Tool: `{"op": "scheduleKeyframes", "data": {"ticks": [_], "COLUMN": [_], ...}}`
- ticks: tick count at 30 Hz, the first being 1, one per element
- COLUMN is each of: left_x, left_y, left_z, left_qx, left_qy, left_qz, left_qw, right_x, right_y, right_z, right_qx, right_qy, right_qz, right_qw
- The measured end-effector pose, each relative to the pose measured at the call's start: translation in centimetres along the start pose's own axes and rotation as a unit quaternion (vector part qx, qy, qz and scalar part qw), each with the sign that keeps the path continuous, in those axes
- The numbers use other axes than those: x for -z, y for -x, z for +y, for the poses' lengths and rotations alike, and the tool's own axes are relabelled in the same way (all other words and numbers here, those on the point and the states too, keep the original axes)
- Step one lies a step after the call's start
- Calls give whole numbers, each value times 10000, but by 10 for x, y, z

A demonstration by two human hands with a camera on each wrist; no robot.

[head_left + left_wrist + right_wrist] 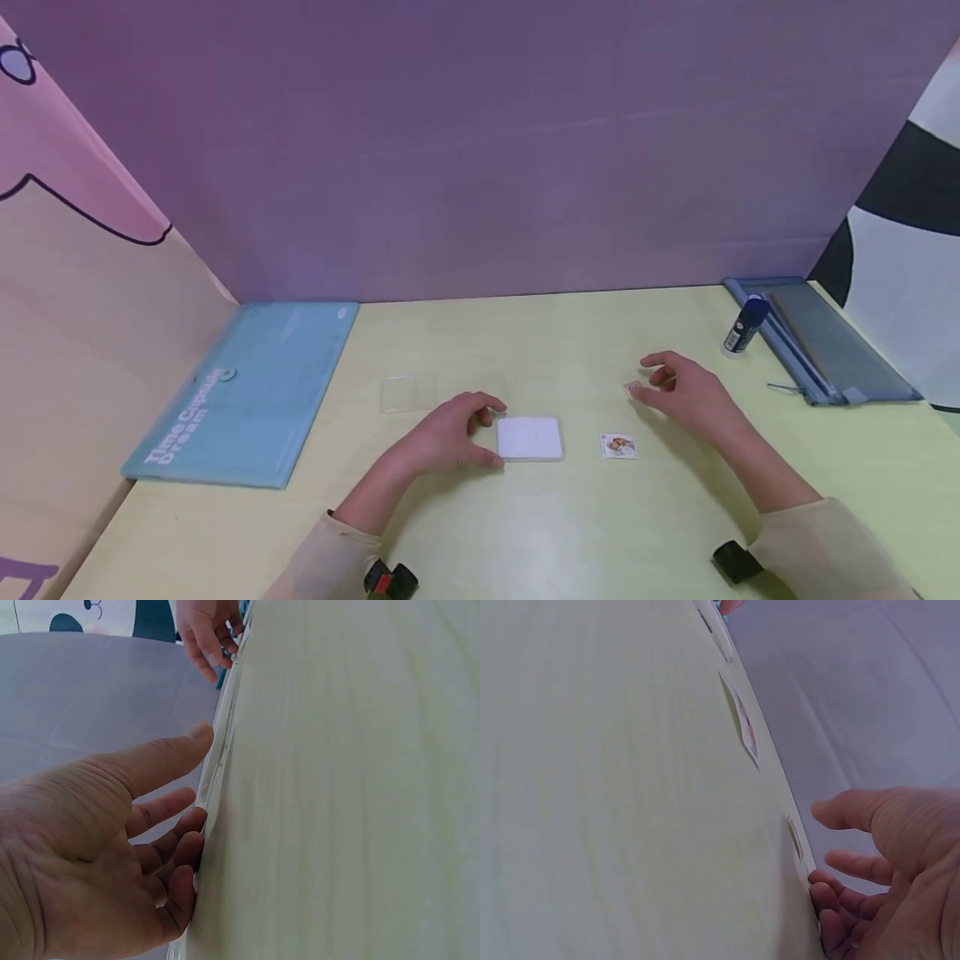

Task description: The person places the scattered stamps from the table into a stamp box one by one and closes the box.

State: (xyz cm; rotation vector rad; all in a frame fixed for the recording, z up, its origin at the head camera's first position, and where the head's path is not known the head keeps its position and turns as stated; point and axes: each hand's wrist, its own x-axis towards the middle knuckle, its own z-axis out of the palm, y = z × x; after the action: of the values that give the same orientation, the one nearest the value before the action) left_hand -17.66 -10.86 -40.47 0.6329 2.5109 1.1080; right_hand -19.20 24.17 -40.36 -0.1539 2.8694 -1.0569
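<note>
Tabletop (570,517) bears white case (529,438) beside relaxed left grip (456,435), card (629,388) near relaxed right grip (692,395).

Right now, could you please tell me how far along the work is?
Apparently done: the small square white card with a coloured picture is laid out on the pale wood-grain table. In hand: the left hand is beside the white rounded rectangular pad; the right hand is at a small pale piece, contact unclear. Probably left: attaching the card, as it lies apart from the pad.
</note>
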Motion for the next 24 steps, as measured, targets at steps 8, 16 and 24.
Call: {"op": "scheduleKeyframes", "data": {"ticks": [8,16,24], "left_x": [-3,-3,-3], "left_y": [2,1,0], "left_z": [-2,-2,-2], "left_qx": [34,60,83], "left_qy": [45,-23,-44], "left_qz": [45,53,54], "left_qw": [10000,10000,9999], "right_x": [-5,-8,-9], "right_y": [-1,-2,-3], "right_z": [4,4,6], "right_qx": [-7,-56,-83], "right_qy": [53,106,198], "right_qz": [168,324,426], "right_qw": [9998,9994,9989]}}
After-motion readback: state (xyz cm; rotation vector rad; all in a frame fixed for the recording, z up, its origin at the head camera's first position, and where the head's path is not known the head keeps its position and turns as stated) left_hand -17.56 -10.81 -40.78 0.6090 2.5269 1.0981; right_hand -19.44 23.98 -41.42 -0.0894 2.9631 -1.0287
